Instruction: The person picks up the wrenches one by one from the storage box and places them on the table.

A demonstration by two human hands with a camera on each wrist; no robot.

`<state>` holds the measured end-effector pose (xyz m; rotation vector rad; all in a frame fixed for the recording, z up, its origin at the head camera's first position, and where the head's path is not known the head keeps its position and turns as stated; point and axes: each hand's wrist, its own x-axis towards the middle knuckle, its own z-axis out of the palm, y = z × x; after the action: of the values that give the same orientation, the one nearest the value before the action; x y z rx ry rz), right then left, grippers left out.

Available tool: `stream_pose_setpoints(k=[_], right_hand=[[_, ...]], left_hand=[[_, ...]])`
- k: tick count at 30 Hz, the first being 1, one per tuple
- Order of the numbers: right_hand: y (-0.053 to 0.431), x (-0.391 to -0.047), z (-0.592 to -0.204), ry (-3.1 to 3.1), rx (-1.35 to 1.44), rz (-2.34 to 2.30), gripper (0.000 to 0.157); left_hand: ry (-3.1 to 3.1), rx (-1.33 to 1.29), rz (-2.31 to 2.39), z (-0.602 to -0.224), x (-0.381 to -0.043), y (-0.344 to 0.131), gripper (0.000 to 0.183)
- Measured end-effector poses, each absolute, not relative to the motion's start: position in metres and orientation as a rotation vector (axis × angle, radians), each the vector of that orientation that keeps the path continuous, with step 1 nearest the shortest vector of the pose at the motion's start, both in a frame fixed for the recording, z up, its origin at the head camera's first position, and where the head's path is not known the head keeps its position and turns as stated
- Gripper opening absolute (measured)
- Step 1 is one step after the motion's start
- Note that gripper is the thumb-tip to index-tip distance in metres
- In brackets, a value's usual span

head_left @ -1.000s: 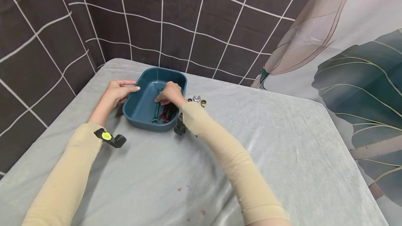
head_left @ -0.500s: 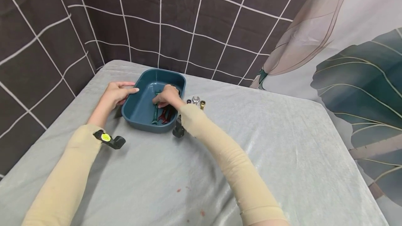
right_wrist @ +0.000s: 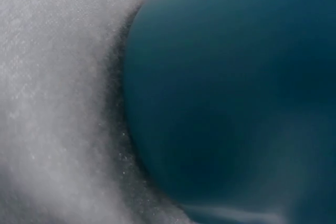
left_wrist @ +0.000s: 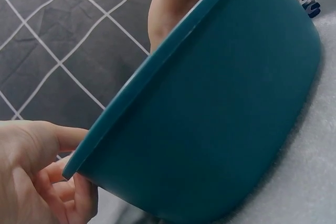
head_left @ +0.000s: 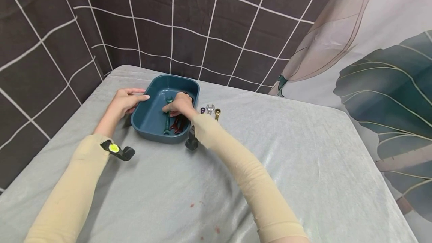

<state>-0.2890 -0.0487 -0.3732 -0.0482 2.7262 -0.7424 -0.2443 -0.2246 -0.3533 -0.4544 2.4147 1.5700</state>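
Observation:
A blue-green plastic bin [head_left: 141, 117] stands on the cloth-covered table. My left hand [head_left: 123, 102] grips its left rim, thumb over the edge and fingers outside; the left wrist view shows this hand [left_wrist: 37, 174] close beside the outer wall [left_wrist: 210, 93]. Inside the bin, my right hand [head_left: 181, 105] holds a green wrench [head_left: 167, 126] by its middle, the fingertips partly hidden from view. Under that hand lie a red wrench [head_left: 174, 126] and a darker red one [head_left: 182, 123], partly covered. Only the bin's outer side [right_wrist: 226, 87] fills the right wrist view, with no hand in it.
Just right of the bin lie a purple wrench [head_left: 203, 110], a silver wrench [head_left: 210, 108] and a gold wrench [head_left: 218, 113], partly behind the right forearm. Grey cloth [head_left: 303, 160] covers the table. A dark gridded curtain [head_left: 202, 18] hangs behind.
The right hand has shifted slightly left and toward me inside the bin, still at the green wrench. The left hand keeps its place on the rim.

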Motion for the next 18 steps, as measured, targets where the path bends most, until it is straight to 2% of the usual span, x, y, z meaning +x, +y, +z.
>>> stream_pose_setpoints(k=[18], right_hand=[[-0.0498, -0.2822, -0.3758, 2.793, -0.040, -0.753, 0.037]], left_hand=[[2.418, -0.472, 1.563, -0.3562, -0.2463, -0.2257, 0.058]])
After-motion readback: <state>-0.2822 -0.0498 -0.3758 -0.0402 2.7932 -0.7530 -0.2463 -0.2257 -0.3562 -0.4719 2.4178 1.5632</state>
